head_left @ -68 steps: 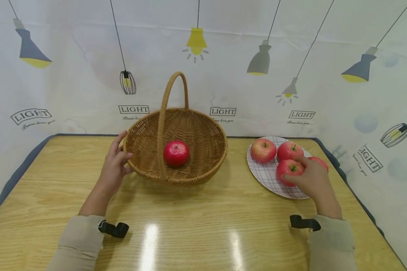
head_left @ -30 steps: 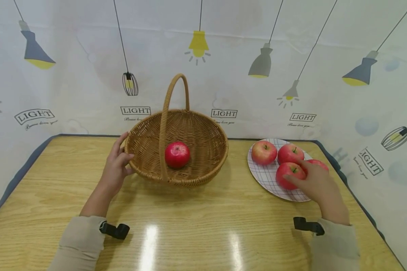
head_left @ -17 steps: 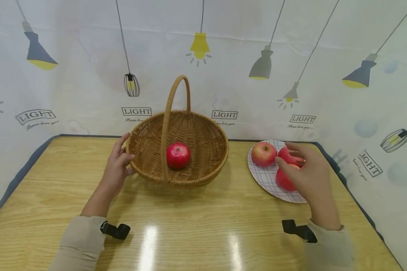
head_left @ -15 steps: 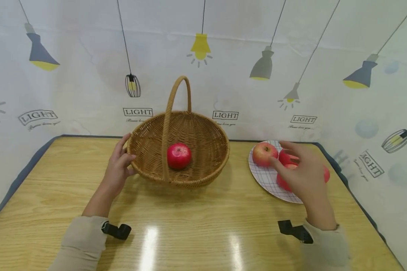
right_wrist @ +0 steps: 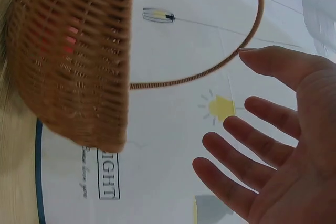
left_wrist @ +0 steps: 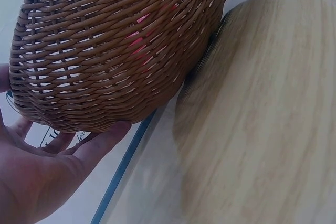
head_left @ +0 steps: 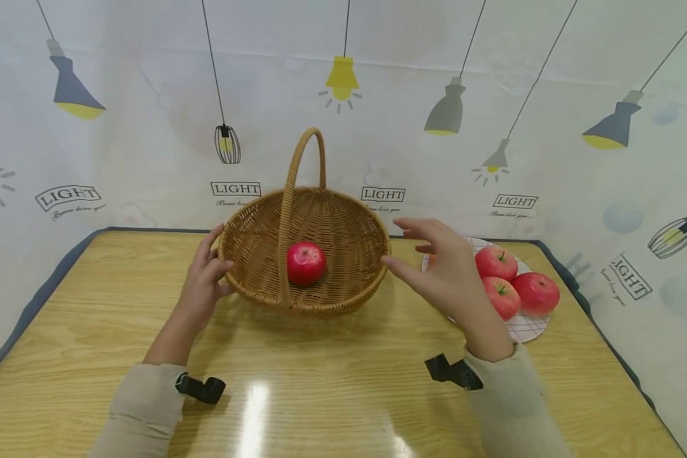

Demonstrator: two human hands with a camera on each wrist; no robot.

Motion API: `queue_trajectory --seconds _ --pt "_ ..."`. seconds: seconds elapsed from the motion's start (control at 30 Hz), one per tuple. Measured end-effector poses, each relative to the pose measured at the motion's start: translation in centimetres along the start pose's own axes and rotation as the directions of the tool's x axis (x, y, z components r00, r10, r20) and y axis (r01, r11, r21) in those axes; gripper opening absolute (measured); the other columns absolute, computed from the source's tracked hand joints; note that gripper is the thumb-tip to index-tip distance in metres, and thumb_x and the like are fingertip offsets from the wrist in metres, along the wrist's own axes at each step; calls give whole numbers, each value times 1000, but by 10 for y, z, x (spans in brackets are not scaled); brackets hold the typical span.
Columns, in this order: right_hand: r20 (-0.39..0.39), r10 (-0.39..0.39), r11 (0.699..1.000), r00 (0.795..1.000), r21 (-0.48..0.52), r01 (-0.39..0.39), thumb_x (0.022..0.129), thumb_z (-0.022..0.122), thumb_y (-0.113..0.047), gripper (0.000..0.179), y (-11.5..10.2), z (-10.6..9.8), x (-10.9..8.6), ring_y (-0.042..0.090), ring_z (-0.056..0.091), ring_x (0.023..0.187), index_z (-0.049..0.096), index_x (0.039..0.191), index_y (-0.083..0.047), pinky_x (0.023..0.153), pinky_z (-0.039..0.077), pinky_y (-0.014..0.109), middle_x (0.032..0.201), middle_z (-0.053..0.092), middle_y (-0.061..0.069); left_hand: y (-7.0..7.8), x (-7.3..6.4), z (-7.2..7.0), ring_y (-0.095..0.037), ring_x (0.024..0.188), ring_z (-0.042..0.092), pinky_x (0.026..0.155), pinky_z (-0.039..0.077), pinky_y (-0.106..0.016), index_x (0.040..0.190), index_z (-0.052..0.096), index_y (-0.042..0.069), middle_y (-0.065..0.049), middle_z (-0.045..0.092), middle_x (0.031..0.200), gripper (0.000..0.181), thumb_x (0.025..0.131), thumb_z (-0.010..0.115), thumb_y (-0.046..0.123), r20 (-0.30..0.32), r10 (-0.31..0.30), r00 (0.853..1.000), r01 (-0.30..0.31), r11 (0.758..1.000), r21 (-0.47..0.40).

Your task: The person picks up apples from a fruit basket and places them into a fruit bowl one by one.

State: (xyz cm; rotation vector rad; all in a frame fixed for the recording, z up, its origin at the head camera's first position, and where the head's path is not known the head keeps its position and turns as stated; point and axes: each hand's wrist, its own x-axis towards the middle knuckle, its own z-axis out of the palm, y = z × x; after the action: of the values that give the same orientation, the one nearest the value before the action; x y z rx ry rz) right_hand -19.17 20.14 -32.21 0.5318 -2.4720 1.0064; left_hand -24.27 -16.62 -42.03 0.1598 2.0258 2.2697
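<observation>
A wicker basket (head_left: 343, 254) with an arched handle holds one red apple (head_left: 306, 263). My left hand (head_left: 201, 283) grips the basket's left side, thumb and fingers about the wicker near the rim. In the left wrist view, the thumb of the left hand (left_wrist: 47, 174) lies against the weave. My right hand (head_left: 446, 270) hovers just off the basket's right rim and holds nothing. Its fingers are spread apart from the thumb in the right wrist view, where the right hand (right_wrist: 294, 145) does not touch the wicker.
To the right stands a checked plate (head_left: 535, 327) with several apples (head_left: 537, 294), partly covered by the right arm. Both rest on a wooden table (head_left: 332, 375). Close behind rises a wall covering (head_left: 389, 83) printed with lamps.
My right hand has left the apples on the plate and moved left to the basket's right side, with nothing in it. The left hand stays at the basket.
</observation>
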Motion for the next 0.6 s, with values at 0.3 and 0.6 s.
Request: queue_trajectory --seconds 0.3,0.6 --pt "95 -100 995 990 7 100 85 82 -23 52 -18 37 31 24 65 112 65 132 -10 92 56 41 127 69 9 0 1 -2 -42 147 31 80 58 -24 164 9 31 -21 16 165 72 100 35 8 -10 -6 1000 6 1000 1" --pt "311 -58 995 949 -59 80 86 80 -26 56 -26 76 56 24 60 125 61 138 -12 105 51 42 136 63 6 0 2 0 -43 147 30 80 58 -24 164 8 29 -21 14 166 73 100 35 8 -7 -10 1000 10 1000 0"
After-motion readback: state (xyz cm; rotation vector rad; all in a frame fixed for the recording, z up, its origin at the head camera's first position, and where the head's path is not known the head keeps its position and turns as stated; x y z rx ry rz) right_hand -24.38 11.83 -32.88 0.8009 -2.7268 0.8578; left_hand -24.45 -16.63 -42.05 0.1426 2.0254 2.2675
